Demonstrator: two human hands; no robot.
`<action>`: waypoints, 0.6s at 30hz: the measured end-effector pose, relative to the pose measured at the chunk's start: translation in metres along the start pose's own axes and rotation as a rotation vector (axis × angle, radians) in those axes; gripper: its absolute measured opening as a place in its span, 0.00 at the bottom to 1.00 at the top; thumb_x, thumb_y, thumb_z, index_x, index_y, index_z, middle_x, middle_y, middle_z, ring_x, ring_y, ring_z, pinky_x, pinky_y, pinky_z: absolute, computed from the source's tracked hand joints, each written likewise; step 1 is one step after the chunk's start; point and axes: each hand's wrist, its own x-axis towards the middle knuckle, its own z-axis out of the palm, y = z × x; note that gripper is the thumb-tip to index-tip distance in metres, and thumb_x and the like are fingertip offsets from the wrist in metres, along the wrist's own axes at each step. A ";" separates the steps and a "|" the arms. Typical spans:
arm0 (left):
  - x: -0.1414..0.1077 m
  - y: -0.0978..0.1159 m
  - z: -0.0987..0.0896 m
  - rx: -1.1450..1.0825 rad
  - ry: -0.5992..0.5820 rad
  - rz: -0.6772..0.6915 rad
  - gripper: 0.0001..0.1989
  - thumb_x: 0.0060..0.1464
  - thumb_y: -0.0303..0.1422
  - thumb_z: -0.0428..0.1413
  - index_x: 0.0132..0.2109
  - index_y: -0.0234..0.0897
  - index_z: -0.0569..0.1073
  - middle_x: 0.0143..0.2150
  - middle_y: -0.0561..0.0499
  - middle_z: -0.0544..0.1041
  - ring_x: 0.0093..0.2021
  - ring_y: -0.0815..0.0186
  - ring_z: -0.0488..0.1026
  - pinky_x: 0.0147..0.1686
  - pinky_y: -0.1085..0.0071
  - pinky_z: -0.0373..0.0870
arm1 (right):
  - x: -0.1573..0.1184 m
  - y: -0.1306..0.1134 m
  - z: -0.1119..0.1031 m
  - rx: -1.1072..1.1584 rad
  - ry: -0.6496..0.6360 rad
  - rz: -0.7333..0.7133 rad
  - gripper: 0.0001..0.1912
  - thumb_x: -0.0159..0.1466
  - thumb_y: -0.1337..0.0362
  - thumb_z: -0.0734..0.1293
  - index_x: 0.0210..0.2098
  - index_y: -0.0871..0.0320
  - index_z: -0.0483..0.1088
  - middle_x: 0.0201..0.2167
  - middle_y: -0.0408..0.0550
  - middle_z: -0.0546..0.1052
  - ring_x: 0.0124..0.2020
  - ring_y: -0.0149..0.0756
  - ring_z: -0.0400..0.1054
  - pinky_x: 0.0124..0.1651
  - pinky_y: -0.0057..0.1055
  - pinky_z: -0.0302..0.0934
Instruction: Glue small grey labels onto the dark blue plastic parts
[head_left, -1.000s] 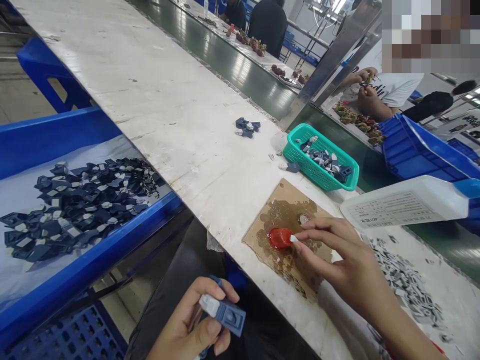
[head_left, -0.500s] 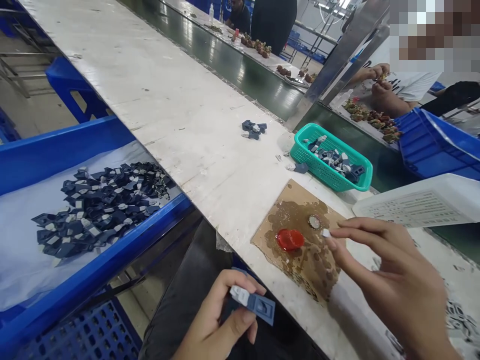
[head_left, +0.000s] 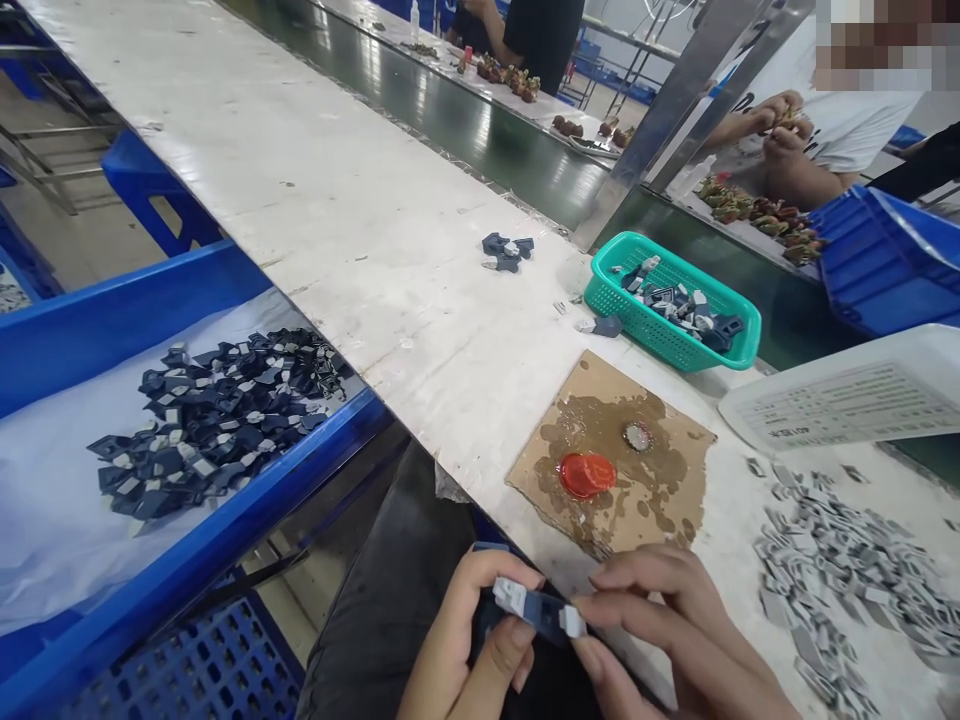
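My left hand (head_left: 469,640) grips a dark blue plastic part (head_left: 536,608) with a grey tab on its left end, held over my lap below the table edge. My right hand (head_left: 667,630) pinches a small grey piece (head_left: 573,622) against the right end of that part. Just beyond my hands a brown cardboard pad (head_left: 660,500), stained with glue, lies on the white table (head_left: 360,230). A red cap (head_left: 586,474) and a small metal cap (head_left: 638,435) sit on the pad.
A heap of small grey pieces (head_left: 840,570) lies right of the pad. A teal basket (head_left: 742,350) holds blue parts. A blue tray (head_left: 247,500) at left carries several more. A white bottle (head_left: 847,400) lies at right. A few loose parts (head_left: 506,250) rest mid-table. Other people work across the conveyor.
My right hand left the red cap on the pad and came down to my left hand, bringing the small grey piece to the blue part's end. The left hand rose slightly.
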 end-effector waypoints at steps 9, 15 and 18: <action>-0.002 0.004 0.002 0.088 0.012 0.021 0.05 0.58 0.38 0.50 0.41 0.49 0.69 0.36 0.54 0.68 0.22 0.76 0.58 0.23 0.77 0.57 | -0.002 0.003 0.003 0.001 -0.043 -0.046 0.10 0.54 0.71 0.69 0.36 0.56 0.70 0.32 0.48 0.70 0.36 0.34 0.66 0.34 0.26 0.66; 0.000 0.003 -0.007 0.321 -0.020 0.264 0.10 0.56 0.28 0.52 0.40 0.50 0.73 0.40 0.53 0.69 0.36 0.66 0.69 0.38 0.72 0.64 | -0.001 0.000 0.000 0.215 -0.164 0.144 0.04 0.55 0.69 0.70 0.30 0.53 0.72 0.28 0.44 0.72 0.31 0.30 0.69 0.32 0.23 0.67; 0.006 -0.003 -0.017 0.199 -0.200 0.316 0.13 0.57 0.25 0.50 0.42 0.51 0.71 0.43 0.53 0.68 0.33 0.69 0.69 0.32 0.75 0.64 | -0.006 -0.001 0.006 0.495 -0.145 0.547 0.08 0.52 0.58 0.73 0.28 0.53 0.72 0.27 0.43 0.73 0.27 0.31 0.70 0.29 0.23 0.67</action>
